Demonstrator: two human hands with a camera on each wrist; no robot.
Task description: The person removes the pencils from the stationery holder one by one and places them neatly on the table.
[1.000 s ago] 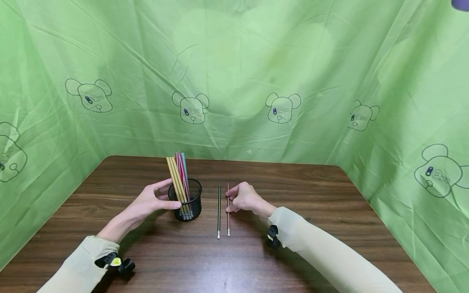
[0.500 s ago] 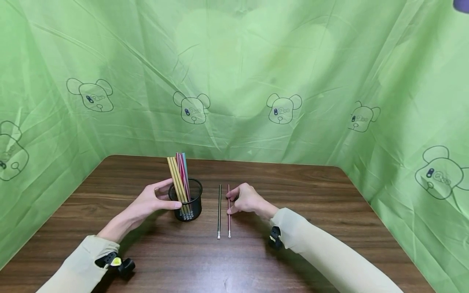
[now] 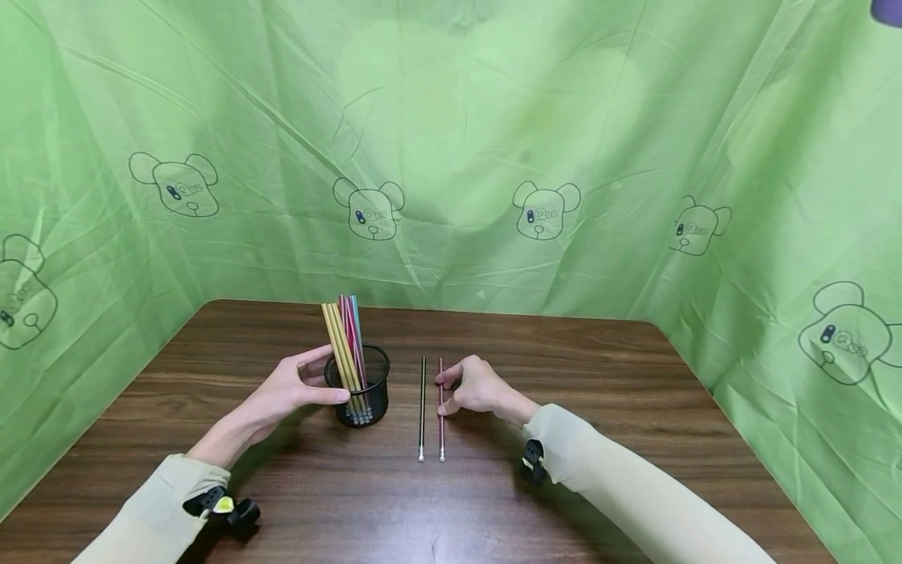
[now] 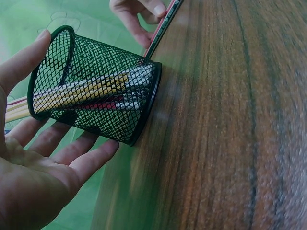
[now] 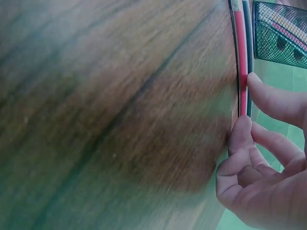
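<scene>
In the head view my left hand (image 3: 299, 382) holds a black mesh pencil cup (image 3: 377, 392) from its left side, thumb in front and fingers behind. Several gold, pink-red and blue pencils (image 3: 341, 337) lean in the cup, their eraser ends down. To its right a black pencil (image 3: 422, 407) lies on the table. Beside that, roughly parallel and slightly apart, lies a pink-red pencil (image 3: 441, 435). Thumb and fingertips of my right hand (image 3: 474, 385) pinch this pink-red pencil along its length; the right wrist view shows their tips against the pencil (image 5: 242, 62).
The dark wood-grain table (image 3: 599, 392) stretches around the hands. Green cloth (image 3: 451, 117) with line-drawn bear heads hangs behind the table and along both sides. A purple object (image 3: 886, 11) shows at the top right corner.
My right hand has shifted slightly toward me and to the right with the pink-red pencil, whose eraser end now lies about level with the black one's. The left hand stays on the cup.
</scene>
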